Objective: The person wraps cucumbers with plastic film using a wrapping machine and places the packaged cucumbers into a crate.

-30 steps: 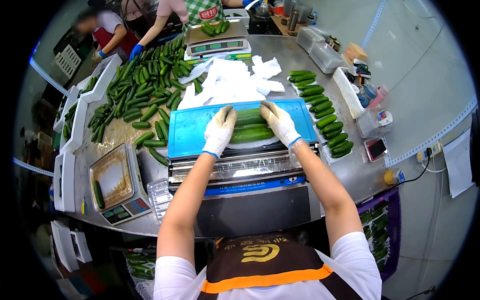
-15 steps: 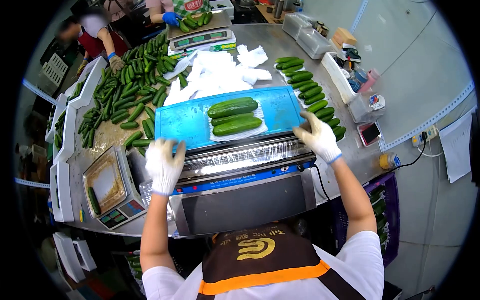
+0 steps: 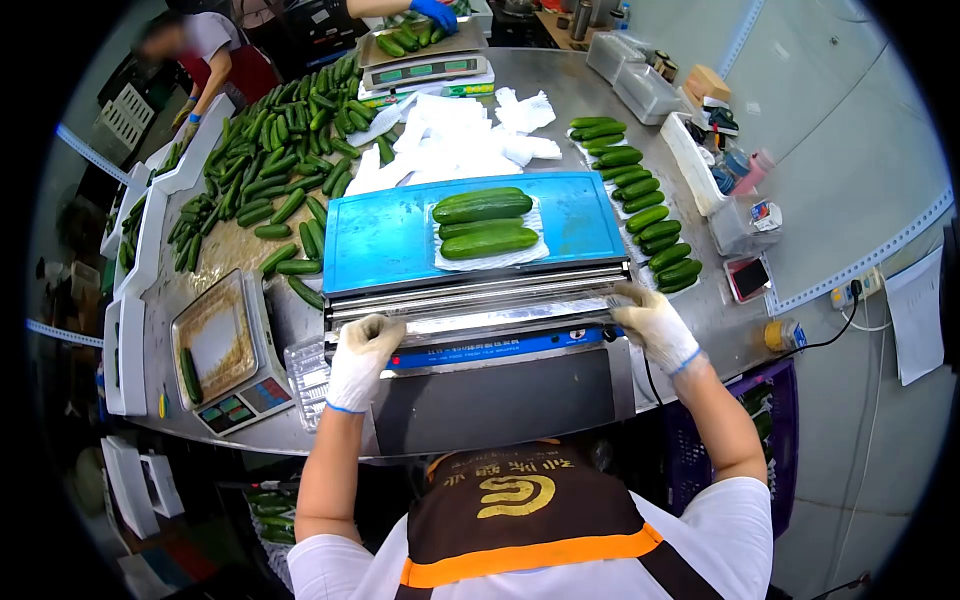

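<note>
On the film wrapping machine (image 3: 500, 350), my left hand (image 3: 368, 358) is closed at the front left corner, fingers pinched together. At the right end, my right hand (image 3: 655, 325) is also closed, its fingertips bent inward. Clear plastic film (image 3: 510, 312) stretches as a shiny band between the two hands, along the front rollers; its edges at my fingertips are hard to see. Behind it, large cucumbers (image 3: 488, 240) lie side by side on a white padded tray (image 3: 535, 258) on the blue board (image 3: 375, 235). Both hands wear white gloves.
Loose cucumbers (image 3: 265, 160) are heaped at the left, near a scale (image 3: 225, 345) holding one cucumber. White pads (image 3: 445, 135) lie behind the board. Paired cucumbers (image 3: 640, 190) line the right. A co-worker's blue-gloved hand (image 3: 435, 12) is at the far scale (image 3: 425, 70).
Both my hands have come nearer to me and closed, the left shifting right along the machine's front. The far blue-gloved hand has lifted from the cucumbers, and the co-worker at left has drawn a hand back.
</note>
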`<control>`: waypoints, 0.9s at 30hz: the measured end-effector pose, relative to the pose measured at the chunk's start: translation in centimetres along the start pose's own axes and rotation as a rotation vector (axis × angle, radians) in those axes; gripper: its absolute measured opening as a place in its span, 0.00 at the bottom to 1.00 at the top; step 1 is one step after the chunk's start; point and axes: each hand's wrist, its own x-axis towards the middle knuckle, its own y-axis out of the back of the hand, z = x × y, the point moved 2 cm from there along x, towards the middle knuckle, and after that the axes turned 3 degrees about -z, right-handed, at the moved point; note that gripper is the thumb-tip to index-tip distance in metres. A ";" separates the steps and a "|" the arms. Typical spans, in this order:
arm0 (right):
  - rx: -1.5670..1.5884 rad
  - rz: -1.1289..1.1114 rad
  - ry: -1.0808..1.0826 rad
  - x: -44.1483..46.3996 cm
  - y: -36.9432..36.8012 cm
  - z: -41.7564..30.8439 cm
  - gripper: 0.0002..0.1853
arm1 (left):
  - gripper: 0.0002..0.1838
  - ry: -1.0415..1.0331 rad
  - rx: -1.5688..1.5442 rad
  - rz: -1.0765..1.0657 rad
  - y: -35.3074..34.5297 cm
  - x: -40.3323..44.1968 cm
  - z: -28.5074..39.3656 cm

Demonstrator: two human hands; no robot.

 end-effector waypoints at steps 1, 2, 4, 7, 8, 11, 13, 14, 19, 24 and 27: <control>0.230 -0.115 -0.200 -1.3 0.4 -0.3 0.24 | 0.15 0.012 -0.184 -0.064 0.4 -0.1 -1.1; 0.459 -0.228 -0.400 -2.3 0.3 -1.0 0.20 | 0.14 0.048 -0.430 -0.192 0.3 -0.5 -1.0; 0.615 -0.371 -0.384 -3.9 -0.2 -3.8 0.14 | 0.12 0.110 -0.922 -0.453 0.2 -1.7 0.6; 0.697 -0.417 -0.130 -4.5 0.0 -8.9 0.11 | 0.13 0.102 -1.173 -0.307 -0.2 -3.8 6.3; 0.751 -0.477 -0.025 -3.4 0.1 -10.1 0.11 | 0.15 -0.051 -1.225 -0.360 0.2 -2.7 6.2; 0.954 -0.542 0.245 2.9 0.0 -12.9 0.12 | 0.12 -0.298 -1.510 -0.637 1.3 1.8 11.8; 0.750 -0.141 0.505 5.9 -4.3 -17.1 0.13 | 0.17 -0.390 -1.536 -0.381 1.0 6.5 13.7; 0.626 -0.135 0.516 9.5 -4.6 -16.8 0.13 | 0.17 -0.355 -1.434 -0.086 0.0 9.1 14.9; -0.208 0.100 0.379 25.8 -6.3 -4.2 0.20 | 0.06 -0.166 -0.745 0.157 -3.9 22.1 4.3; -0.447 0.019 0.037 17.1 -6.4 -6.6 0.28 | 0.18 -0.008 -0.306 0.029 -3.8 17.1 2.9; -0.390 -0.142 -0.036 14.9 -5.9 -5.7 0.38 | 0.36 0.073 0.086 -0.103 -2.9 12.0 6.1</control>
